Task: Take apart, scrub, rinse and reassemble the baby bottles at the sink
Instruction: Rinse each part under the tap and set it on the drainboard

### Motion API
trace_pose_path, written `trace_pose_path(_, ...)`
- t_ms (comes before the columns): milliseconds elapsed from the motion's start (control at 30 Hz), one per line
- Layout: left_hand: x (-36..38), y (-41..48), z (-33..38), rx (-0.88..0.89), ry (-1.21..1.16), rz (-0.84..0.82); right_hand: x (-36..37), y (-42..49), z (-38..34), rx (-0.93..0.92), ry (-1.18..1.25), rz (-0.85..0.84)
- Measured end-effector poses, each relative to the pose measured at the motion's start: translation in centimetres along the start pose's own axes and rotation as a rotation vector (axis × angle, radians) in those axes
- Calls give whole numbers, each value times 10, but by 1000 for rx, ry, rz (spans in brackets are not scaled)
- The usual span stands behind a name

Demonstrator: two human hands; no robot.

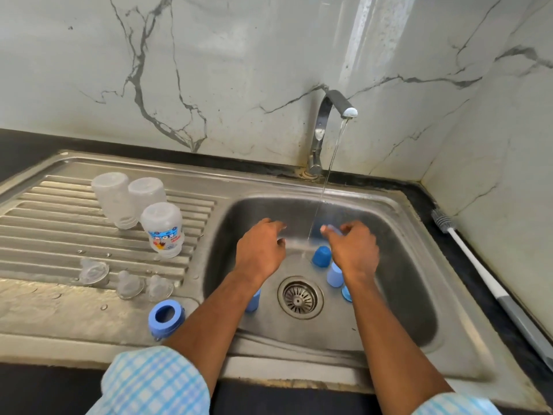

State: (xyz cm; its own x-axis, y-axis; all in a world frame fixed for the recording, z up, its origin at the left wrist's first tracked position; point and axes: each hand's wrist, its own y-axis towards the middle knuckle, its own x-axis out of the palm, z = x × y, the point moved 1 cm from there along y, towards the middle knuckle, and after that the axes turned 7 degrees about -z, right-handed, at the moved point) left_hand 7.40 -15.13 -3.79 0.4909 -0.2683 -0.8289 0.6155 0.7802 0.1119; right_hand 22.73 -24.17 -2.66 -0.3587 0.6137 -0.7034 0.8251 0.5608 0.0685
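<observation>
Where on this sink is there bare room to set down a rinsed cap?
The ridged drainboard left of the upturned bottles is bare, as is the flat ledge in front of the nipples, left of the blue ring. The basin is crowded with caps, the left hand and the right hand.

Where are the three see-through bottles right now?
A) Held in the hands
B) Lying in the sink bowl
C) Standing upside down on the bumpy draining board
C: the three clear bottles stand neck-down on the ribbed draining board.
</observation>
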Motion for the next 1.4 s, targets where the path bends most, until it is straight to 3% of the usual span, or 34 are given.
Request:
trace_pose_path(100, -5, -7, 7, 15, 6, -9, 1, -5, 3, 6, 49, -101)
trace_pose_path(233, -24, -23, 14, 23, 104, 50, 6, -26, -22, -172, 207, -298)
trace_pose_path(533, -112, -72, -31, -82, 219, 110, 59, -94, -81, -518, 184, -640)
trace_pose_path(700, -146, -88, -54, -140, 132, 171, 81, -116, -101, -608, 77, -679)
trace_pose_path(1233, -132, -83, -53, -125, 60, 147, 87, -120, -109, -547, 161, -758)
trace_pose_path(1400, -111, -74, -31, -69, 79, 101, 63, -86, -83, -488, -1, -705)
